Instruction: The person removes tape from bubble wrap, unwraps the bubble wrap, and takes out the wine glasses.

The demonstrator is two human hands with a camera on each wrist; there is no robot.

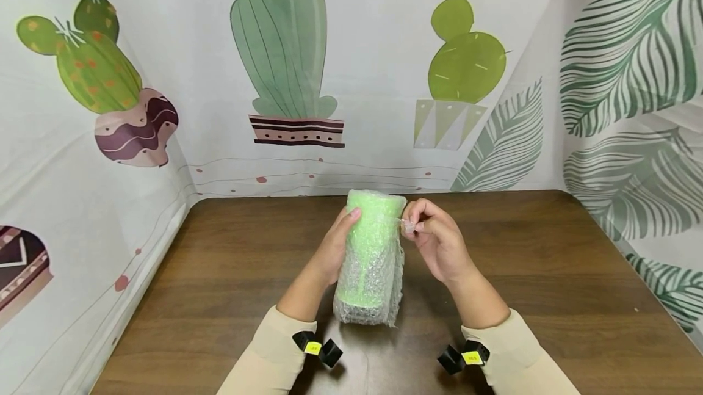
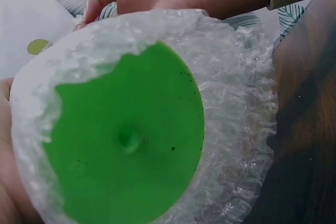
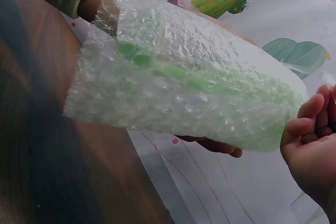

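A green cylinder [image 1: 373, 230], wrapped in clear bubble wrap [image 1: 379, 267], stands tilted over the table. My left hand [image 1: 336, 248] grips its left side, thumb across the front and the other fingers behind. In the left wrist view the round green end [image 2: 126, 140] shows a small central dimple and dark specks, ringed by loose bubble wrap [image 2: 231, 129]. At the upper right of the roll my right hand [image 1: 439, 239] pinches a crumpled clear strip [image 1: 409, 225] that looks like tape. The right wrist view shows the wrap's overlapping edge [image 3: 157, 93] along the cylinder.
The brown wooden table [image 1: 236, 260] lies beneath both hands. White cloth printed with cacti and leaves [image 1: 384, 71] hangs behind and at the sides. Each sleeve carries a black wrist camera, the left one [image 1: 329, 352] and the right one [image 1: 453, 358].
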